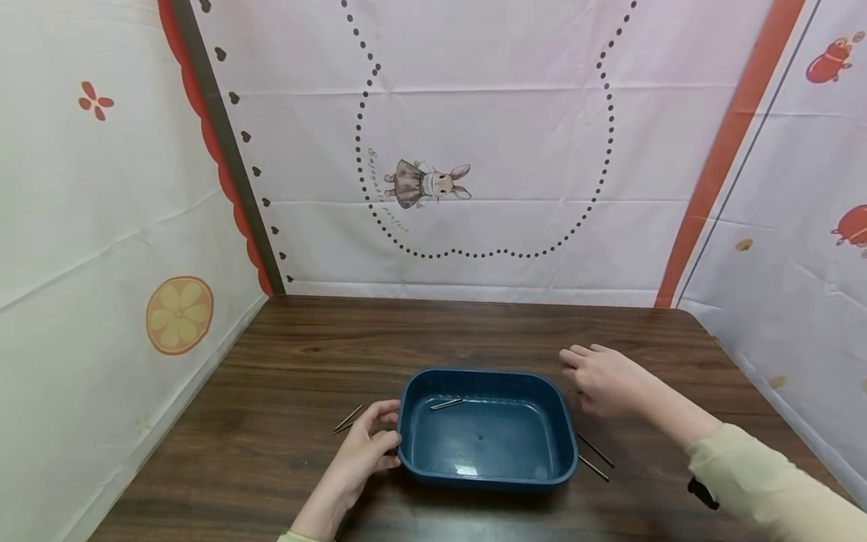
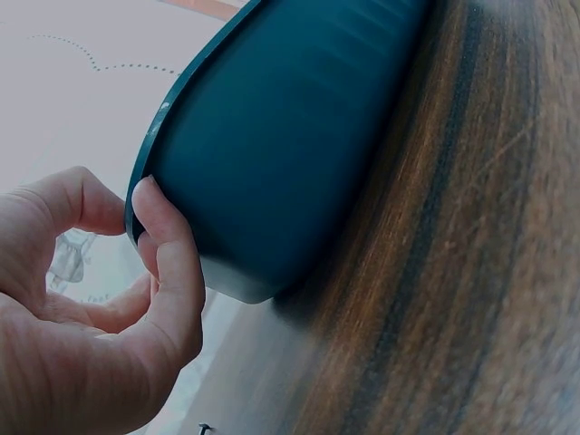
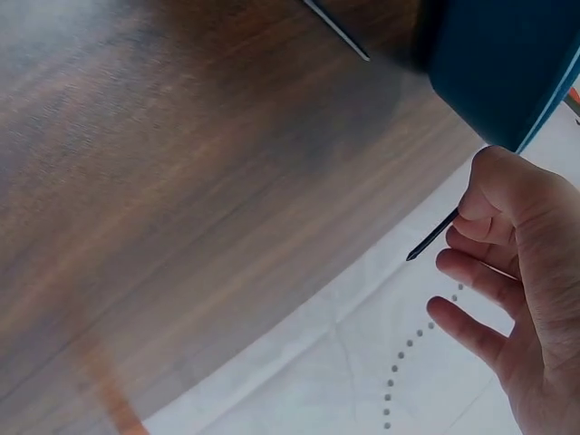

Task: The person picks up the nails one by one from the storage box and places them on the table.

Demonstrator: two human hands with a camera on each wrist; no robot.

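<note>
A dark blue plastic tray (image 1: 488,480) sits in front of me, with two nails (image 1: 447,404) lying on its floor toward the back left. My left hand (image 1: 366,444) holds the tray's left end, and in the left wrist view its thumb and fingers pinch the rim (image 2: 161,118). Past the tray's right end, my right hand (image 1: 606,380) is raised over the table. Between its thumb and forefinger it pinches a dark nail (image 3: 432,235), pointed end sticking out; the other fingers are spread loosely. The nail's upper part is hidden by the fingers.
Two nails (image 1: 596,450) lie on the brown wood-grain table (image 1: 325,339) just right of the tray. More nails (image 1: 348,416) lie left of it, beside the left hand. Printed white cloth (image 1: 515,150) hangs along the back and both sides.
</note>
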